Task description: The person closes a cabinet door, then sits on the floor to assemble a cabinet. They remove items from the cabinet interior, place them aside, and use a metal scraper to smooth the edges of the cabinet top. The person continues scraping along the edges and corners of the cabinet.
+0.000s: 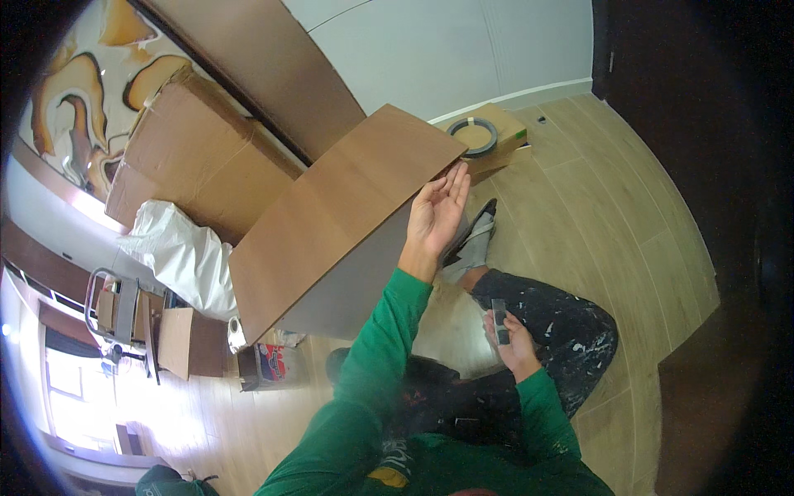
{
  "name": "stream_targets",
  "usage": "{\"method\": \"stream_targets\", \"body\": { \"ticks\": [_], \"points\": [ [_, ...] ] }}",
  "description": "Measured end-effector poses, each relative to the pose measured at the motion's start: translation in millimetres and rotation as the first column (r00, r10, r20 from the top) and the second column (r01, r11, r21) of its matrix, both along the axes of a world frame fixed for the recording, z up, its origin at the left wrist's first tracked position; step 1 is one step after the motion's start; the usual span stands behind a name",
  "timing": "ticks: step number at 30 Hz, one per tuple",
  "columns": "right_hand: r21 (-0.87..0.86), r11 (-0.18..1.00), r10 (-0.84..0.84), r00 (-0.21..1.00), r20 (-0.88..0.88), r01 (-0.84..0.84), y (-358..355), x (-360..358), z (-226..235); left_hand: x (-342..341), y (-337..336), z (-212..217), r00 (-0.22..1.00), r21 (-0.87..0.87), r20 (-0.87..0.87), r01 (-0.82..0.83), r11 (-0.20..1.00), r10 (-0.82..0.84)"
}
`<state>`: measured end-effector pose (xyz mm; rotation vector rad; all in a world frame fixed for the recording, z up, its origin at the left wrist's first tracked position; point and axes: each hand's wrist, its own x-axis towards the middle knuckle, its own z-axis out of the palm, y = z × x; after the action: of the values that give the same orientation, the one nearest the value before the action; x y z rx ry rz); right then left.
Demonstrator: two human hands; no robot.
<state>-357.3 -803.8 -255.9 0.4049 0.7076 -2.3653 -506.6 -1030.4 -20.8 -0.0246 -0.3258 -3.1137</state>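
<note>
A brown wood-look panel [351, 202] stands slanted in front of me, with a grey face beneath its long edge. My left hand [438, 211] is at that edge near the far right corner, palm turned up and fingers stretched out. The fingertips lie at or against the edge; contact is hard to make out. Lower down, beside my bent knee, my right hand [517, 343] is closed around a small flat scraper-like tool [499, 314] with a pale rectangular end and a darker part by the fingers. Its exact kind is unclear.
A dark roll of edging tape [473, 137] rests on a cardboard box [504, 132] past the panel's corner. Left of the panel are a large cardboard piece [198, 157] and a white plastic sack [184, 260]. Cartons [194, 343] stand further left. My legs, in paint-spotted trousers [571, 326], fold on the wood-look floor.
</note>
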Motion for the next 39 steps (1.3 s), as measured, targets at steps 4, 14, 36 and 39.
{"method": "stream_targets", "body": {
  "ticks": [4, 14, 36, 39],
  "points": [
    [-0.018, 1.000, 0.007, 1.000, -0.027, -0.007, 0, 1, 2, -15, 7, -2, 1.000, -0.042, 0.006, -0.001, 0.999, 0.001],
    [0.040, 0.999, -0.009, 1.000, 0.005, 0.008, -3, 0, 13, 45, -23, 2, 0.988, -0.206, 0.085, -0.106, 0.973, 0.125],
    [0.184, 0.954, -0.160, 0.921, -0.355, 0.236, -16, -17, 88, 59, -26, -26, 0.994, -0.745, 0.101, 0.095, 0.660, -0.030],
    [0.019, 0.956, -0.256, 0.861, -0.440, 0.293, -27, -30, 132, 107, -3, -56, 0.981, -0.944, 0.134, 0.169, 0.283, -0.138]
  ]
}}
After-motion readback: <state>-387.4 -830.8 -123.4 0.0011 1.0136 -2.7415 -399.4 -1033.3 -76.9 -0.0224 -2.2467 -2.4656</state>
